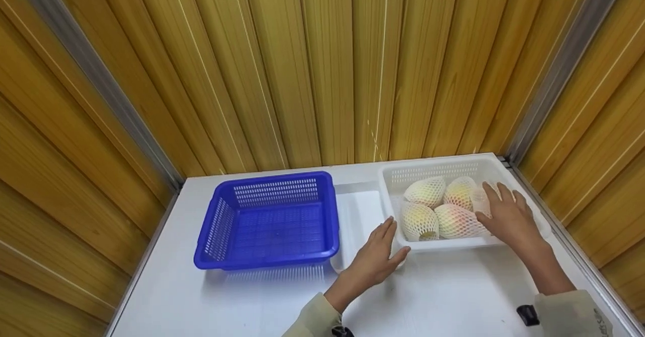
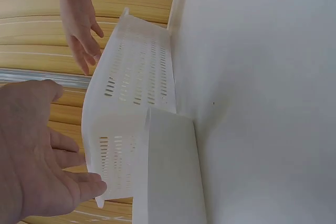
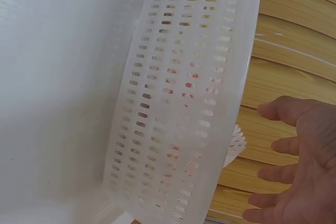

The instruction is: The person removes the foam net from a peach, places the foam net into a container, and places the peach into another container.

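Several yellow and red fruits in white foam nets (image 1: 421,221) lie in the white perforated basket (image 1: 443,246) at the right. My right hand (image 1: 511,218) is over the basket's right side, fingers spread above the fruit nearest it, which the hand partly covers. In the right wrist view, that hand (image 3: 304,161) has loosely extended fingers beside the basket's rim. My left hand (image 1: 370,259) hovers by the basket's near left corner with fingers extended. In the left wrist view the left hand (image 2: 37,156) has nothing in its grasp, its fingertips near the rim.
A blue perforated basket (image 1: 267,264) stands on the left of the white table (image 1: 166,276). Between the two baskets lies a shallow white tray (image 1: 359,211), partly behind the left hand. Wood-patterned walls (image 1: 327,75) enclose the back and sides.
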Demonstrator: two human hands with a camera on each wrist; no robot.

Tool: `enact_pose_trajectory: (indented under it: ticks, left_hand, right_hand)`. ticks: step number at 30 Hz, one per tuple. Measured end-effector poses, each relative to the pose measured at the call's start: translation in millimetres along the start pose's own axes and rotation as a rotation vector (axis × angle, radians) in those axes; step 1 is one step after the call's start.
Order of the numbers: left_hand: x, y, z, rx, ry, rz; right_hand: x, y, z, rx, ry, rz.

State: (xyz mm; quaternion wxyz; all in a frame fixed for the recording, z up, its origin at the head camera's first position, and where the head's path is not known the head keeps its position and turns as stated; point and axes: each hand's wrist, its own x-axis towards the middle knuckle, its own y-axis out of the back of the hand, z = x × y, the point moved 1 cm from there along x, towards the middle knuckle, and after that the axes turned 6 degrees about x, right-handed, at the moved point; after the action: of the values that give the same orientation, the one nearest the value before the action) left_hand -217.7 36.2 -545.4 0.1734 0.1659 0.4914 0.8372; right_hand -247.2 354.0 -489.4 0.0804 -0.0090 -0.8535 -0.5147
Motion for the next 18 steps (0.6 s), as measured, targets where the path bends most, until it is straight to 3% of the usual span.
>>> enact_pose_trajectory:
  ticks: [5,14,18]
  left_hand:
    - [11.7,-6.3,2.9,-0.204,0.079,0.026]
    - [25.3,-14.9,7.5,-0.351,0.235,0.108]
    - [25.7,-16.7,9.0,-0.505,0.262,0.118]
  right_hand:
    - [-0.2,3,6,-0.012,-0.022,-0.031]
    - [3.9,7,14,-0.003,-0.083,-0.091]
    - [5.9,8,21,0.009,-0.118,-0.136]
